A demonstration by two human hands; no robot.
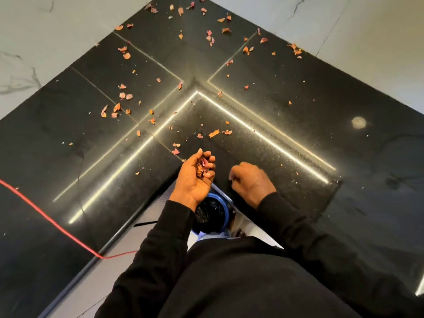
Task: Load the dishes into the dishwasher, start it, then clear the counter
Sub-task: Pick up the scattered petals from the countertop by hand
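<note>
Evidently the counter-clearing step: left hand [195, 177], just above the blue-rimmed bin [223, 216], cups gathered petals [202, 166]; right hand [250, 180], on the counter [298, 111] beside the bin, has curled fingers (contents indiscernible). Beyond the bin lie loose petals [213, 133]; next, probably tip the handful in.

Surface [275, 106] was polished black stone, glossy, speckled. Petals [213, 133] looked dry, papery, crinkled. Sleeve [160, 244] was matt black cloth. Bucket [226, 215] rim looked smooth blue plastic. Wall [46, 31] was white veined marble.

head view, steeply downward, close over counter [275, 106]
</note>
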